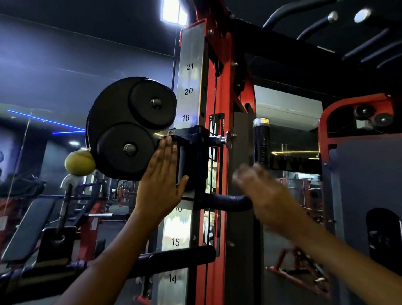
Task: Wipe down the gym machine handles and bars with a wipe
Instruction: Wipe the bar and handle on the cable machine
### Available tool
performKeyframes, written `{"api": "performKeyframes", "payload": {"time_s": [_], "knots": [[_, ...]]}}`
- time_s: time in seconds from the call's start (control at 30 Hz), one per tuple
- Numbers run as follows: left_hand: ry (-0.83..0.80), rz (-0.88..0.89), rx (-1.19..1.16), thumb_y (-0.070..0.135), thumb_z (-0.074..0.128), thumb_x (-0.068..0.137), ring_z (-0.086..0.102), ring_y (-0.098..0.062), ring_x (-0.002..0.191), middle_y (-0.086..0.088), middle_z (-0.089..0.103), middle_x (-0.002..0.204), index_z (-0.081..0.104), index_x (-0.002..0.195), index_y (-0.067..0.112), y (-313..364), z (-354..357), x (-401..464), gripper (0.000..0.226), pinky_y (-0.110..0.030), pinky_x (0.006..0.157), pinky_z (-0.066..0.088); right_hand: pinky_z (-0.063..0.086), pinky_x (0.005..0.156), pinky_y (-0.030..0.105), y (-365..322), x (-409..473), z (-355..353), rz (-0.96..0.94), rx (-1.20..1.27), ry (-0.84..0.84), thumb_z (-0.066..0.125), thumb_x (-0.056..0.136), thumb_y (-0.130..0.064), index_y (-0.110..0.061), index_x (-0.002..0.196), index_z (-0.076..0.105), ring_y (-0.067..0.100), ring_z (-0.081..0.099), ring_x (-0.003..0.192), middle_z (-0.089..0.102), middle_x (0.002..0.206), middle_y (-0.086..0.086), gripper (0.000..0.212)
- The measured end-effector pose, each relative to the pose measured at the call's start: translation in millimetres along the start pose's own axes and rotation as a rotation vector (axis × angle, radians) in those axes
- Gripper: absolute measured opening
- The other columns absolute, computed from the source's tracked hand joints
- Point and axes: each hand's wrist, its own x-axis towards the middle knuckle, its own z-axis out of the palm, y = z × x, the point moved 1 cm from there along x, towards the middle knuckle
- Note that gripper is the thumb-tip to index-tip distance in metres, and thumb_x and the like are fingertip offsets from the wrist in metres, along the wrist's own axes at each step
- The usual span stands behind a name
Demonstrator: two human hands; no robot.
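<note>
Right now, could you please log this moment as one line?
left hand: flat, open on pulley carriage | right hand: blurred, by black handle | wipe: not visible

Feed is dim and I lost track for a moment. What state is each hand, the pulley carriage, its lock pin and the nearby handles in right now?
Left hand: open, flat against the pulley carriage.
Right hand: motion-blurred at the curved black handle; grip and wipe cannot be told.
Pulley carriage: sits on the numbered post just below mark 19.
Lock pin: knob sticks out sideways; engagement unclear.
Upright knurled handle: untouched.
</note>
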Motion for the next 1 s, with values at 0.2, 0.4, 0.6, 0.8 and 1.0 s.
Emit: {"api": "performKeyframes", "payload": {"time_s": [0.2, 0.4, 0.6, 0.8, 1.0], "knots": [[0.019, -0.027, -0.051, 0.05, 0.012, 0.101, 0.017, -0.026, 0.147, -0.019, 0.021, 0.158, 0.022, 0.149, -0.001, -8.7, 1.9, -12.0, 0.07, -0.035, 0.12, 0.005, 0.015, 0.116, 0.048, 13.6, -8.9, -5.7, 0.19, -0.074, -0.068, 0.047, 0.084, -0.005, -0.007, 0.133, 0.048, 0.03, 0.025, 0.14, 0.044, 0.142, 0.012, 0.049], [0.027, -0.059, -0.119, 0.053, 0.012, 0.101, 0.017, -0.024, 0.147, -0.017, 0.024, 0.157, 0.024, 0.149, 0.0, -11.1, 4.9, -15.0, 0.072, -0.034, 0.12, 0.004, 0.042, 0.1, 0.036, -64.1, 9.0, 9.9, 0.243, 0.046, -0.077, 0.042, 0.085, -0.007, -0.007, 0.107, 0.065, 0.025, 0.065, 0.094, 0.068, 0.096, 0.01, 0.031], [0.073, -0.087, -0.164, 0.049, 0.03, 0.097, 0.015, -0.024, 0.147, -0.017, 0.022, 0.157, 0.027, 0.149, 0.0, -10.3, 8.7, -16.5, 0.072, -0.034, 0.12, 0.002, -0.015, 0.109, 0.051, -42.6, 47.3, -29.0, 0.41, -0.462, -0.652, 0.038, 0.095, -0.026, -0.016, 0.101, 0.065, 0.028, 0.04, 0.132, 0.066, 0.108, 0.006, 0.029], [0.068, -0.073, -0.158, 0.051, 0.029, 0.096, 0.018, -0.025, 0.146, -0.017, 0.024, 0.157, 0.023, 0.15, 0.001, -13.6, 11.4, -17.7, 0.073, -0.034, 0.12, 0.002, 0.05, 0.086, 0.035, -90.4, 65.3, 4.1, 0.663, 0.154, -0.416, 0.044, 0.095, -0.008, -0.002, 0.106, 0.056, 0.026, 0.062, 0.093, 0.063, 0.099, 0.01, 0.018], [0.084, -0.057, -0.168, 0.051, 0.028, 0.097, 0.016, -0.023, 0.147, -0.016, 0.022, 0.158, 0.025, 0.15, 0.001, -17.1, 11.9, -19.0, 0.073, -0.033, 0.12, 0.001, 0.046, 0.1, 0.038, -81.1, 23.8, 31.2, 0.152, -0.041, -0.292, 0.031, 0.081, 0.004, -0.001, 0.123, 0.058, 0.028, 0.062, 0.108, 0.063, 0.117, 0.015, 0.05]]}}
